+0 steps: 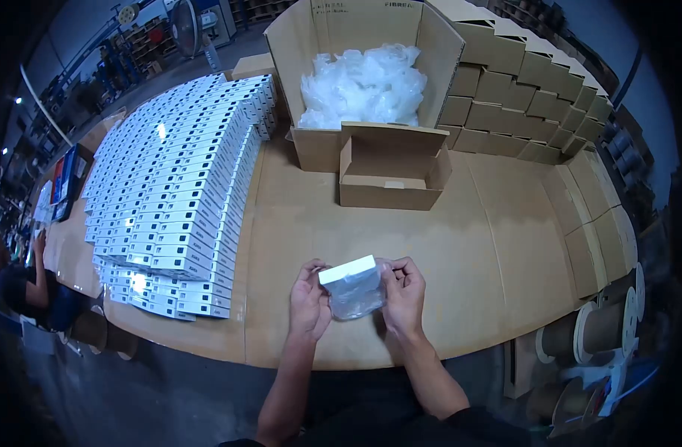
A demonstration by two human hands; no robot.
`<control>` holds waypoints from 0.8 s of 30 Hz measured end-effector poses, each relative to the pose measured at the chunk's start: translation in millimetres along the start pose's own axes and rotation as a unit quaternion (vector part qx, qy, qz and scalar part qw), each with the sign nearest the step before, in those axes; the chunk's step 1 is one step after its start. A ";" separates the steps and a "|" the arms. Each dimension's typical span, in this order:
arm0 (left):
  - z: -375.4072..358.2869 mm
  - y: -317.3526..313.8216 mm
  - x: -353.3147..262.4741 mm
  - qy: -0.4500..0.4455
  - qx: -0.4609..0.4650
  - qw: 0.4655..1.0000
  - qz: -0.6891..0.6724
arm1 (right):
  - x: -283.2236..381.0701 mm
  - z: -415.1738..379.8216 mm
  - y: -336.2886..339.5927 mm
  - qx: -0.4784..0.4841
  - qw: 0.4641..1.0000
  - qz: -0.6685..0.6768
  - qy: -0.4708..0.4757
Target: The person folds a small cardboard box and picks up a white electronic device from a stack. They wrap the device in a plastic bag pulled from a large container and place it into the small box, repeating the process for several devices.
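Note:
Between my two hands, above the front of the table, is a small white box with clear plastic film around its lower part. My left hand grips its left side, fingers bent against the plastic. On the right side my right hand pinches the box and film between thumb and fingers. An open brown carton stands farther back on the table, with a small pale piece inside. Behind it, a large cardboard box holds a heap of clear plastic bags.
Many white boxes are stacked on the left of the cardboard-covered table. Brown cartons pile up at the back right, and more line the right edge. A co-worker sits at the far left. Spools stand at lower right.

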State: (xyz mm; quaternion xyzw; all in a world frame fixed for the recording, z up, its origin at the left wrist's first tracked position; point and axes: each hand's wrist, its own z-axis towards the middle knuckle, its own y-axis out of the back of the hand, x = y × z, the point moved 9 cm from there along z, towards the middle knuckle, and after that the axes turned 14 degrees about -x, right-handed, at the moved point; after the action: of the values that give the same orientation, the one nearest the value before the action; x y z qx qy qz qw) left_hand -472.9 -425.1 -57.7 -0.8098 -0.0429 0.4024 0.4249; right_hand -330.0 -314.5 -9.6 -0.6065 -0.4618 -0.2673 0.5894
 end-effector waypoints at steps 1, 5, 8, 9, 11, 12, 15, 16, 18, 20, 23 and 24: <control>-2.3 -2.0 -2.8 -0.029 -0.011 0.999 0.025 | -5.8 -1.3 2.2 -0.006 1.000 -0.003 0.003; -5.8 -12.6 1.4 -0.086 -0.042 0.982 0.165 | -16.8 1.5 4.0 -0.019 0.997 0.070 0.013; -9.6 -12.6 9.8 -0.041 -0.018 0.979 0.199 | -25.4 2.6 13.3 -0.062 0.992 0.114 -0.008; -11.0 -13.2 12.3 -0.022 -0.005 0.980 0.197 | -26.0 3.5 16.6 -0.066 0.994 0.090 0.004; -14.3 -17.2 12.9 0.008 0.012 0.981 0.193 | -26.8 4.3 23.0 -0.075 0.996 0.045 0.026; -13.2 -12.6 13.8 0.017 0.008 0.981 0.194 | -24.9 3.0 20.6 -0.066 0.997 0.034 0.028; -8.2 -4.6 11.5 -0.002 -0.013 0.979 0.204 | -10.2 -0.1 8.4 -0.018 0.999 -0.004 0.050; -6.1 -4.7 7.1 -0.038 -0.027 0.976 0.212 | -3.7 -0.1 2.5 0.012 0.997 -0.019 0.067; -6.5 -8.5 -3.2 -0.099 -0.059 0.976 0.182 | 2.2 0.9 -4.8 0.058 0.995 -0.028 0.076; -8.5 -17.0 -15.5 -0.151 -0.093 0.978 0.106 | 2.9 4.3 -12.2 0.092 0.994 -0.011 0.062; -5.6 -22.3 -15.7 -0.231 -0.133 0.958 0.103 | 10.8 0.4 -17.2 0.109 0.987 -0.079 0.083; -4.1 -23.2 -18.5 -0.255 -0.148 0.951 0.098 | 14.5 1.5 -17.2 0.103 0.985 -0.101 0.098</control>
State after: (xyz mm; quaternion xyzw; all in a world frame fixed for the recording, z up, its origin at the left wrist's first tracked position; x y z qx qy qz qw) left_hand -476.2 -420.6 -28.2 -0.7343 -0.1295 0.6241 0.2338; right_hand -339.2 -311.6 10.7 -0.4642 -0.4855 -0.3345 0.6610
